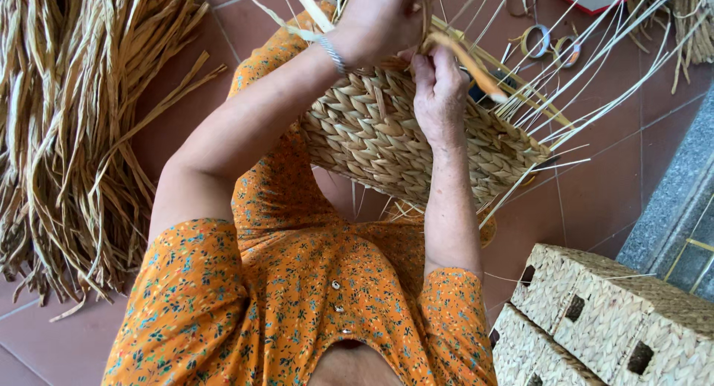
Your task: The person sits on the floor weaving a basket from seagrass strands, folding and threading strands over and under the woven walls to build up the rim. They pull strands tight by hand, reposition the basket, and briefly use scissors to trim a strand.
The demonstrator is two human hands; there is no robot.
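Note:
A half-woven basket [372, 133] of pale braided straw rests on my lap, tilted, with thin bare stakes [595, 81] fanning out from its right end. My left hand [379, 18], a silver bracelet on its wrist, is closed around flat straw strands above the basket's upper edge. Just below it, my right hand [439, 96] lies against the basket's woven side, its fingers pinching a straw strand [468, 62] that runs off to the right. I wear an orange flowered dress [297, 297].
A large pile of dried straw [67, 133] lies on the red tiled floor at the left. Two finished woven boxes [610, 319] stand at the bottom right beside a grey stone kerb [677, 200]. Two tape rolls [535, 40] lie beyond the basket.

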